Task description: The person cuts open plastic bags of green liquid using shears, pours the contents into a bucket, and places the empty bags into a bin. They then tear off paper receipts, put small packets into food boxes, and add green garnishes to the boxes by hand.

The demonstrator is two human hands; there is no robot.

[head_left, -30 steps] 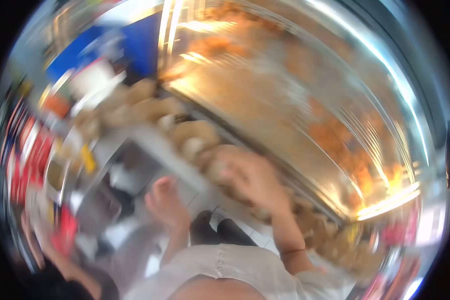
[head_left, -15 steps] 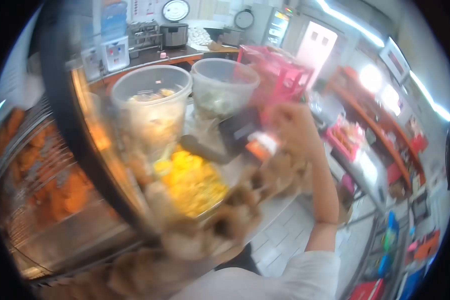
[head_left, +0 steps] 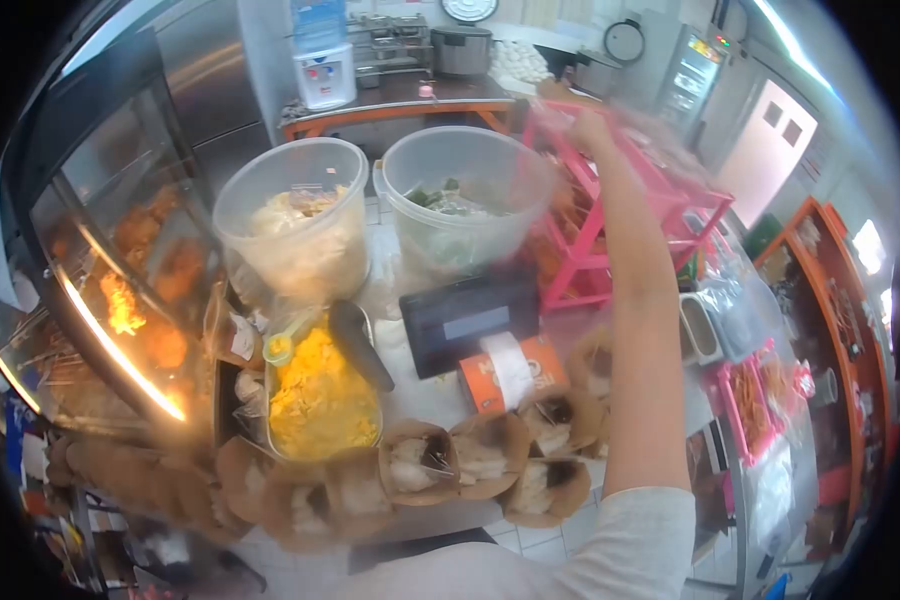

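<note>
Pink rack (head_left: 625, 215) under outstretched right hand (head_left: 587, 128), grip too blurred to tell.

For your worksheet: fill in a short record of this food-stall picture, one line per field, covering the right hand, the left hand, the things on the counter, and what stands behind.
Right hand: right hand stretched out to the pink rack; blurred, so its grip cannot be told.
Left hand: not in view.
Front of counter: row of brown paper cones with pale filling.
Middle: metal tray of yellow food, black screen device, orange box.
Behind: two clear tubs, partly filled.
Left side: glass warmer with fried food.
</note>
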